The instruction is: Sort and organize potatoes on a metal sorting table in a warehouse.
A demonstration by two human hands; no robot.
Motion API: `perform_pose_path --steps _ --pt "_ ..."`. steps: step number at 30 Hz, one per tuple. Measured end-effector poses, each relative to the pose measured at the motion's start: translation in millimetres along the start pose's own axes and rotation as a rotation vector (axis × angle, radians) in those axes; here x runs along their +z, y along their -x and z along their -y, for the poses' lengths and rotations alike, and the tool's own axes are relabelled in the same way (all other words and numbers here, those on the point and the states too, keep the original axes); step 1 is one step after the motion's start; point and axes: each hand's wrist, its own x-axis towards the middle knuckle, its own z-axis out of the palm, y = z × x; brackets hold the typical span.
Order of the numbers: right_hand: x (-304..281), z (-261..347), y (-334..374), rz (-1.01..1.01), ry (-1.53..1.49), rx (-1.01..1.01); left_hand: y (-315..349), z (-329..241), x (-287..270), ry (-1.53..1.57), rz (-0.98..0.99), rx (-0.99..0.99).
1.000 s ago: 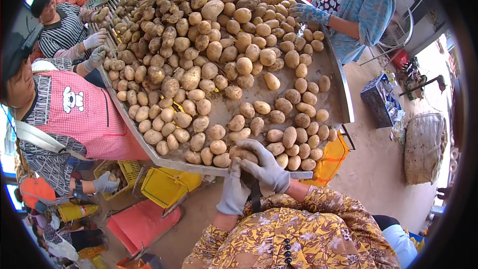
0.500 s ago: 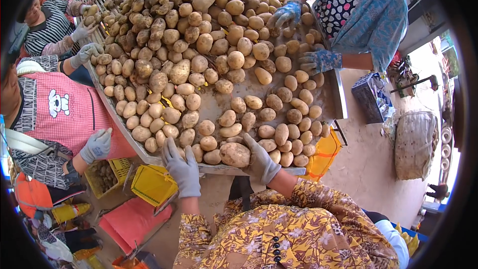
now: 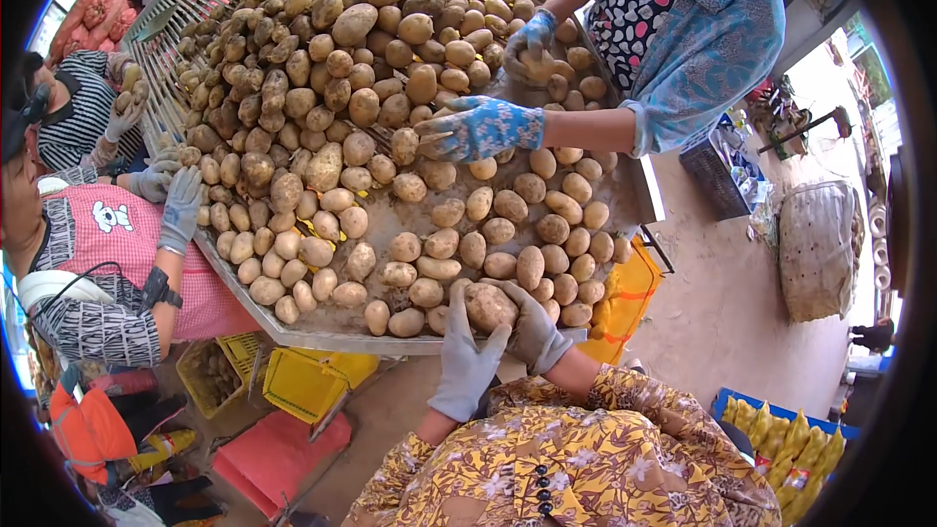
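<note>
A large, soil-marked potato (image 3: 490,306) sits at the near edge of the metal sorting table (image 3: 342,340). My left hand (image 3: 467,359), in a grey glove, is closed against its left side. On the right side, my right hand (image 3: 533,332), gloved in grey too, curls round the same potato, so it is clasped between both hands. Smaller potatoes (image 3: 427,293) lie just left of and beyond my hands, and others spread to the right. Farther back rises a thick heap of potatoes (image 3: 293,88).
Across the table a co-worker's blue patterned glove (image 3: 483,129) reaches over the potatoes. Another worker in a pink checked apron (image 3: 107,220) stands at the left edge. Yellow crates (image 3: 293,385) sit below the near edge; a yellow container (image 3: 630,303) hangs at the right.
My left hand has moved right from the table edge to the large potato, which has shifted slightly right with my right hand. The opposite co-worker's hand has reached left.
</note>
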Motion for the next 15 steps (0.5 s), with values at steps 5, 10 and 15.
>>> perform_pose_path --steps 5,10,15 --pt "11 -2 27 -0.107 0.618 -0.255 0 6 -25 0.140 0.108 -0.013" --pt "-10 7 27 -0.114 0.491 -0.171 -45 26 -77 -0.572 -0.369 0.133" --pt "-17 8 18 -0.125 0.084 0.038 -81 61 -99 -1.047 -0.175 0.213"
